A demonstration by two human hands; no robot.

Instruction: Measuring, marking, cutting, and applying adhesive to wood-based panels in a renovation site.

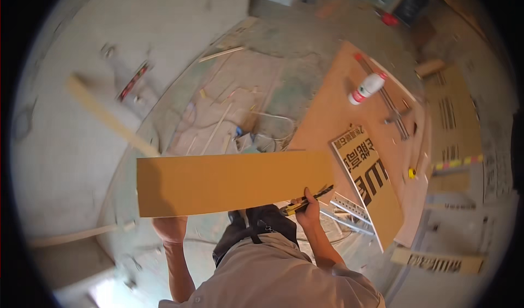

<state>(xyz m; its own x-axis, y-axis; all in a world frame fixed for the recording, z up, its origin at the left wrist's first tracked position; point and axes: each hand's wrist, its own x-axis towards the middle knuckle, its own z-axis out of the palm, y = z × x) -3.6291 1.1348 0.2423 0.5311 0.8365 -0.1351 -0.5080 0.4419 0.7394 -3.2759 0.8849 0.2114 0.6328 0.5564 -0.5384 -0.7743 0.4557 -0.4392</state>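
A long, flat brown board strip (218, 181) stretches across the middle, in front of my body. My left hand (170, 229) holds it at its left end; the fingers are hidden behind the board. Close to the strip's right end, my right hand (309, 209) is closed round a slim yellow-and-black utility knife (296, 205), its dark tip pointing up and right. Whether this hand also touches the board I cannot tell.
On the right, a wooden worktop (322, 106) carries a white bottle with red ends (368, 88), a printed board (376, 188) and a yellow tape measure (412, 172). Perforated metal channels (349, 207) lie beside it. Wood offcuts (218, 125) and cables litter the floor. A level (134, 81) is at the left wall.
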